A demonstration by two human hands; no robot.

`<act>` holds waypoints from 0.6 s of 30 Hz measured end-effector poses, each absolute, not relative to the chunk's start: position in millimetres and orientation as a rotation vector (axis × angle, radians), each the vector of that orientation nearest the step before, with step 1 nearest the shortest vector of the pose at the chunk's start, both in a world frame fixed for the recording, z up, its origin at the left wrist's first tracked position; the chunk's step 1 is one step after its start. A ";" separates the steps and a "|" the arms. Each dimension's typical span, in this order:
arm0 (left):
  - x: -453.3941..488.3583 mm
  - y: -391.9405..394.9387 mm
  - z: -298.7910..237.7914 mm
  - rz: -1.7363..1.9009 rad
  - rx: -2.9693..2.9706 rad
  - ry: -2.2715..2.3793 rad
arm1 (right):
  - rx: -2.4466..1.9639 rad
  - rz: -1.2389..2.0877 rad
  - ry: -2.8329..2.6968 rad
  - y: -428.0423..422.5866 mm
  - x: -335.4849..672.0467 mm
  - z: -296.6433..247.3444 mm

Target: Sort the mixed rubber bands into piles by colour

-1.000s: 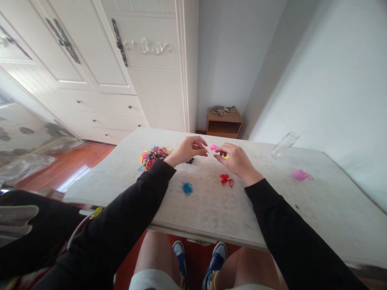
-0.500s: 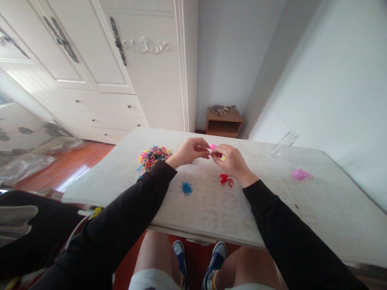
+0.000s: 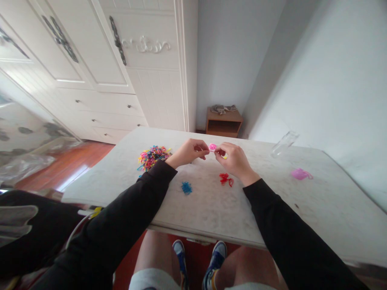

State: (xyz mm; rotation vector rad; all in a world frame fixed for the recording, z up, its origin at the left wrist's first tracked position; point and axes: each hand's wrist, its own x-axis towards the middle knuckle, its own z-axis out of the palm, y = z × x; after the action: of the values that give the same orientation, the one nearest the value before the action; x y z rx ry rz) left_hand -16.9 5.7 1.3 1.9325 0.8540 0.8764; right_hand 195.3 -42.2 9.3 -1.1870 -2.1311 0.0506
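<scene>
Between my fingertips a thin red rubber band (image 3: 212,151) is stretched. My left hand (image 3: 193,152) pinches one end and my right hand (image 3: 232,158) pinches the other, both above the table. Just behind them lies a small pink pile of bands (image 3: 213,146); a bit of yellow (image 3: 225,157) shows, partly hidden by my right hand. Nearer me are a red pile of bands (image 3: 225,179) and a blue pile of bands (image 3: 186,187). Left of my left hand sits a large mixed-colour heap of bands (image 3: 153,157), partly covered by my sleeve.
On the table's (image 3: 302,217) right side are a clear glass or plastic tube (image 3: 285,144), lying tilted, and a pinkish-purple pouch-like item (image 3: 300,174). A wooden stand (image 3: 224,121) with a cloth is behind the table. A white wardrobe (image 3: 157,88) stands at the back left.
My hands have drawn slightly apart, the right one moving a little to the right. The red band now shows stretched across the gap between them.
</scene>
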 end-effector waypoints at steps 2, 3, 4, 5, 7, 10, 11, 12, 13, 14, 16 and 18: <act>-17.4 4.3 3.0 0.868 1.942 0.867 | -1.202 0.049 -2.127 -42.6 195.0 9.5; -17.8 3.7 4.1 0.864 1.939 0.880 | -1.211 0.049 -2.127 -42.8 194.6 9.7; -18.2 3.0 5.1 0.860 1.934 0.895 | -1.220 0.047 -2.127 -43.1 194.0 10.0; -18.6 2.5 6.1 0.855 1.926 0.911 | -1.230 0.043 -2.125 -43.5 193.2 10.4; -19.4 1.7 7.7 0.851 1.907 0.935 | -1.248 0.030 -2.112 -44.3 191.6 11.0; -20.3 1.6 9.3 0.860 1.887 0.944 | -1.282 0.018 -2.076 -45.1 190.2 11.6; -20.6 1.6 9.8 0.868 1.882 0.944 | -1.300 0.015 -2.058 -45.0 190.3 11.4; -20.8 1.6 10.3 0.877 1.879 0.944 | -1.324 0.008 -2.033 -44.8 190.8 11.2; -21.0 1.6 10.8 0.884 1.875 0.946 | -1.351 -0.003 -2.004 -44.4 191.5 10.8; -21.1 1.4 11.5 0.890 1.871 0.949 | -1.379 -0.014 -1.971 -43.7 192.6 10.3; -21.2 0.9 13.0 0.898 1.860 0.959 | -1.437 -0.032 -1.902 -42.1 195.3 9.8; -21.2 0.2 14.8 0.902 1.850 0.968 | -1.491 -0.046 -1.838 -40.5 198.3 10.2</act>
State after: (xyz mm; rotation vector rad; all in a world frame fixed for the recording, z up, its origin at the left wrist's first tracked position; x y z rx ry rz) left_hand -21.2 0.2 14.8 1.8504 0.9675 0.9020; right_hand 198.3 -40.5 10.2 -1.4908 -1.8383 -0.0455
